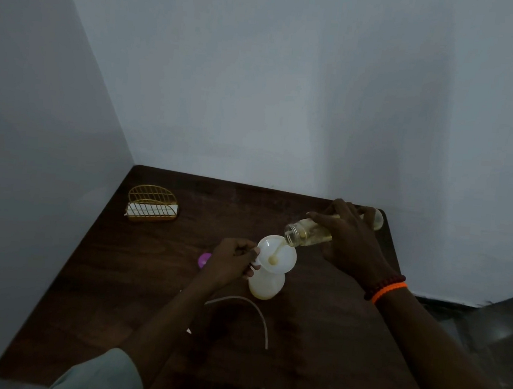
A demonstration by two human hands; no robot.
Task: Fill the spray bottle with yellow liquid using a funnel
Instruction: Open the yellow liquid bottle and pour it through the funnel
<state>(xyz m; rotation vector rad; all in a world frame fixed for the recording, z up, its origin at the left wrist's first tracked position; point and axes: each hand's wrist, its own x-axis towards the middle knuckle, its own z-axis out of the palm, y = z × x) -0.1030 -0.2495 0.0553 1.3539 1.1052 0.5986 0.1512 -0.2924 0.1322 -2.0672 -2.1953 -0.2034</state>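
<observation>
Bottle: translucent white plastic, rounded body (266,284), upright near the table's middle; thin yellow layer at its base.
Funnel: white plastic, wide round bowl (277,254), seated in the bottle's neck; yellow liquid pooled at the throat.
Jar: clear glass, cylindrical, ribbed open mouth (306,232), tipped nearly level with its mouth over the funnel's far rim; pale yellow liquid (278,250) running from it in a thin stream into the bowl.
Left hand: fingers (233,262) curled closed on the funnel's near-left rim and the bottle's neck.
Right hand: wrapped (350,234) over the jar's body from above; dark bead band and orange band at the wrist.
Tube: thin, pale, curved (253,311), lying flat on the table near the bottle's front.
Cap: small, purple, round (204,260), just left of the left hand, partly hidden.
Rack: gold wire, half-round back (152,204), at the far left of the table, well apart from the bottle.
Table: dark wood grain, matt (96,320); far and left edges against plain pale walls, right edge open to the floor.
Open room: bare wood between rack and bottle, and along the near left.
</observation>
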